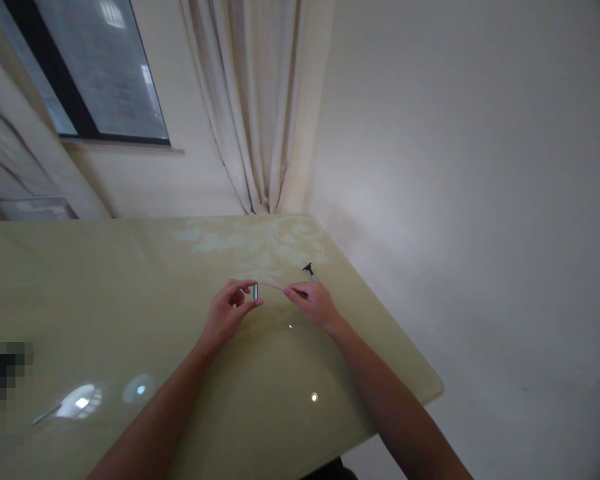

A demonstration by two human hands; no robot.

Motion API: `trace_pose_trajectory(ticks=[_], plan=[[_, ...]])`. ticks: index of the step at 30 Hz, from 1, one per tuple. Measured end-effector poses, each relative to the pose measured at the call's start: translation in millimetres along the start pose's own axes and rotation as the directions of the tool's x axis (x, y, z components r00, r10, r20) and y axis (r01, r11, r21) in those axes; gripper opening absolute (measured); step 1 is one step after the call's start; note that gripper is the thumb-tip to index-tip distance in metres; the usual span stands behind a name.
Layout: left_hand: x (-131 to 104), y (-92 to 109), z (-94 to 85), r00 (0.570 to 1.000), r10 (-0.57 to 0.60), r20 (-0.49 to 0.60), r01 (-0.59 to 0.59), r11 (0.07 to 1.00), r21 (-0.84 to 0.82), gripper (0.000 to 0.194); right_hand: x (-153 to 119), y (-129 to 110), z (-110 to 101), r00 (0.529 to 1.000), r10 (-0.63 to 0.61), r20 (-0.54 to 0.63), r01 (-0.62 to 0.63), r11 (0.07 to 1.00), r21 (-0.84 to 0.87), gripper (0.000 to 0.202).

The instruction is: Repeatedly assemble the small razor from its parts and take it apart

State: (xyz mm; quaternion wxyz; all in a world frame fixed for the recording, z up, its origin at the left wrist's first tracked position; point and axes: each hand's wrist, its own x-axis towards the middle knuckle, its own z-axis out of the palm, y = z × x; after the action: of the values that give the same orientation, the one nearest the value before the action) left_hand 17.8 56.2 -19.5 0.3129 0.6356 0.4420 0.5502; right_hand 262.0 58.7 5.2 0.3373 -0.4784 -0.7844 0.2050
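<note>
- A small flat piece [255, 291], narrow and upright, dark teal with a pale edge (too small for any markings to be read), is held above the far part of the table, near its right-hand side.
- The left hand [228, 312] grips it by top and bottom, thumb below and fingertips above, the other fingers loosely curled.
- A thin, pale strand [271, 285] arches slightly from the piece's upper end towards the right hand [316, 304], whose thumb and fingers are pinched together on its other end.
- Just beyond the right hand is a razor-like tool [308, 268] with a black, T-shaped head and a grey handle partly hidden; whether hand and handle touch cannot be told.
- The table [260, 400] is glossy, pale yellow-green, with rounded corners, shining light reflections and a whitish scrolling leaf pattern [260, 240] along its far edge.
- Behind it, cream curtains [260, 100] flank a dark-framed window [115, 80]; a plain, pale wall [455, 200] fills the right.
</note>
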Motion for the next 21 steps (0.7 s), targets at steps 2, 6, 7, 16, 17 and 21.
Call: trace_pose_trajectory(ticks=[2, 6, 7, 16, 17, 21], plan=[[0.3, -1.5, 0.5, 1.0, 0.002, 0.002, -0.002, 1.0, -0.002, 0.037, -0.2, 0.4, 0.4, 1.0, -0.006, 0.027, 0.005, 0.999, 0.042, 0.046], [0.5, -4.3, 1.4, 1.0, 0.002, -0.004, -0.002, 1.0, -0.005, 0.037, -0.3, -0.2, 2.7, 0.995, -0.062, 0.079, 0.055, 0.995, 0.078, 0.046], [0.4, -4.8, 1.5, 1.0, 0.002, -0.003, -0.002, 1.0, -0.003, 0.036, -0.1, -0.1, 3.0, 0.997, -0.05, 0.059, 0.047, 0.998, 0.053, 0.046], [1.2, -10.3, 2.0, 1.0, 0.009, -0.001, -0.009, 1.0, 0.005, 0.039, 0.6, 3.1, 4.4, 0.996, -0.058, 0.073, 0.054, 0.997, 0.051, 0.047], [1.6, -10.9, 1.9, 1.0, 0.014, -0.003, -0.014, 1.0, 0.002, 0.038, 0.9, 3.1, 4.3, 0.998, -0.044, 0.045, 0.042, 0.999, 0.031, 0.047], [3.3, -11.4, -0.1, 1.0, 0.017, -0.004, -0.017, 1.0, 0.003, 0.037, 0.8, -0.3, 5.8, 0.998, -0.035, 0.044, 0.033, 0.999, 0.04, 0.047]])
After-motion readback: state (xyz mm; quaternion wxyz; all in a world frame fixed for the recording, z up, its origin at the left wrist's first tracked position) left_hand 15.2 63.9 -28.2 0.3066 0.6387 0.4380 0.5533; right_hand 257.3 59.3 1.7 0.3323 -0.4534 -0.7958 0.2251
